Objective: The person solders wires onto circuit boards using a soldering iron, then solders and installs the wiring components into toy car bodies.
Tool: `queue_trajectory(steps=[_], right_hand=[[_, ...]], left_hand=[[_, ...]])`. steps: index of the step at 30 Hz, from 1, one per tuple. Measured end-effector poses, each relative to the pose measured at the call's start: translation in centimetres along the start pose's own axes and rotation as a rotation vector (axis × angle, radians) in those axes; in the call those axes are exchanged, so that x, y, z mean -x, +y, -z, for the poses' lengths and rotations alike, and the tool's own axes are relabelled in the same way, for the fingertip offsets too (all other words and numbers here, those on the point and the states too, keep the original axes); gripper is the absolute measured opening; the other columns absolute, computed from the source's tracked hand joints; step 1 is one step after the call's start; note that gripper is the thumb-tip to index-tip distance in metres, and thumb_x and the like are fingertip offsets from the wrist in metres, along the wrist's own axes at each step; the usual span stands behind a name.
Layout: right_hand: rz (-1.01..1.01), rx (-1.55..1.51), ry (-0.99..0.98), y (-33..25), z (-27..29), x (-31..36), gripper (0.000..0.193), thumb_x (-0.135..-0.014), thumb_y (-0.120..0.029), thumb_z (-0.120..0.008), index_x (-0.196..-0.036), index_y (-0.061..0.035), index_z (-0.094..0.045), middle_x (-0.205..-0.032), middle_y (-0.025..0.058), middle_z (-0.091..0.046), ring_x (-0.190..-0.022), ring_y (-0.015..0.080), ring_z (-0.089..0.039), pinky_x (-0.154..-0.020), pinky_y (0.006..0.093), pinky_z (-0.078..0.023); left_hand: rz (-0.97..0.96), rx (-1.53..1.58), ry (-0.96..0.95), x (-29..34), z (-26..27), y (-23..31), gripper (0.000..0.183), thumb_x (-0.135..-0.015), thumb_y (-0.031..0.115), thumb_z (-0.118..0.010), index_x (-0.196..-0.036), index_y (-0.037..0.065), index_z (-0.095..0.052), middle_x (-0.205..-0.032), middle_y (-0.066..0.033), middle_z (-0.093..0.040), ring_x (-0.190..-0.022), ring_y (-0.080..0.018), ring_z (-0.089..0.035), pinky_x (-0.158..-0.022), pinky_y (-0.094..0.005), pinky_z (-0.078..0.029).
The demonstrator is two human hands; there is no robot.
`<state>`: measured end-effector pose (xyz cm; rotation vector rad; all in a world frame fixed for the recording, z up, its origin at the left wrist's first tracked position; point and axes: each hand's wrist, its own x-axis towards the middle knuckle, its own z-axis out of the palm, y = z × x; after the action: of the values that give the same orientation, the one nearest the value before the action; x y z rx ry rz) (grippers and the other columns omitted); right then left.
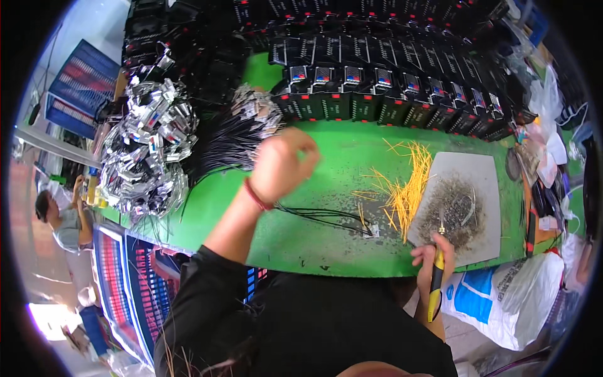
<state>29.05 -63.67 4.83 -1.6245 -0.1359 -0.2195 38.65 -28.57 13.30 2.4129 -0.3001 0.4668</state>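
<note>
My left hand (282, 164) is raised over the green table (326, 232), fingers curled at the ends of a bundle of thin black wires (229, 141); a red band circles the wrist. A few black wires (320, 217) trail across the table to a small connector (373, 231). My right hand (426, 257) grips a tool with a yellow and black handle (434, 286), its metal tip over a grey mat (461, 204) covered in dark wire scraps. Loose yellow wire pieces (405, 188) lie beside the mat.
Rows of black box-shaped units (389, 103) line the far side of the table. A heap of silver packets (147, 151) lies at left. A white and blue sack (502, 298) sits at the lower right. Another person (59, 220) is at far left.
</note>
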Motion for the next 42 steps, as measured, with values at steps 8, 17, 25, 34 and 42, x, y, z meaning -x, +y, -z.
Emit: queue_trajectory(steps=[8,17,25,34,42], right_hand=[[0.279,0.192,-0.196,-0.2,1.7,-3.1,0.026,-0.091,-0.001,-0.060,-0.116,-0.0037,-0.061,-0.072,0.0082,-0.063,-0.059,0.0136,-0.061,-0.057,0.0270,-0.052],[0.301,0.566,0.046,-4.0,19.2,-22.6,0.024,-0.085,-0.013,-0.066,-0.109,-0.0110,-0.063,-0.080,0.0039,-0.065,-0.066,0.0148,-0.064,-0.057,0.0301,-0.047],[0.547,1.649,-0.121,-2.2,23.0,-37.9,0.030,-0.085,-0.011,-0.058,-0.112,-0.0212,-0.056,-0.077,0.0123,-0.068,-0.075,0.0336,-0.069,-0.061,0.0461,-0.051],[0.355,1.762,-0.131,2.3,23.4,-44.3,0.018,-0.089,-0.014,-0.052,-0.105,-0.0177,-0.058,-0.076,0.0156,-0.068,-0.077,0.0355,-0.070,-0.065,0.0489,-0.054],[0.343,1.318,-0.395,-3.9,28.5,-44.7,0.045,-0.099,-0.033,-0.046,-0.137,-0.0105,-0.055,-0.122,0.0113,-0.067,-0.097,0.0235,-0.069,-0.087,0.0342,-0.051]], left_hand=[[0.083,-0.106,0.201,-3.5,4.2,-4.7,0.041,-0.080,0.003,-0.070,-0.120,0.002,-0.063,-0.120,-0.0149,-0.064,-0.113,-0.0308,-0.060,-0.098,-0.0394,-0.047],[0.019,-0.206,0.154,3.0,4.8,-5.2,0.041,-0.077,-0.004,-0.066,-0.117,-0.001,-0.061,-0.125,-0.0191,-0.058,-0.117,-0.0359,-0.055,-0.103,-0.0435,-0.042],[0.370,-0.075,0.294,9.8,6.3,-6.5,0.038,-0.079,-0.004,-0.061,-0.116,0.003,-0.062,-0.128,-0.0099,-0.057,-0.109,-0.0231,-0.059,-0.083,-0.0317,-0.050],[0.447,-0.058,0.263,9.6,6.3,-6.9,0.035,-0.080,-0.006,-0.062,-0.114,0.001,-0.062,-0.127,-0.0100,-0.057,-0.099,-0.0203,-0.063,-0.077,-0.0286,-0.053],[0.321,-0.097,0.227,8.6,5.9,-4.6,0.033,-0.080,-0.009,-0.063,-0.112,-0.001,-0.066,-0.127,-0.0160,-0.059,-0.109,-0.0242,-0.062,-0.084,-0.0314,-0.055]])
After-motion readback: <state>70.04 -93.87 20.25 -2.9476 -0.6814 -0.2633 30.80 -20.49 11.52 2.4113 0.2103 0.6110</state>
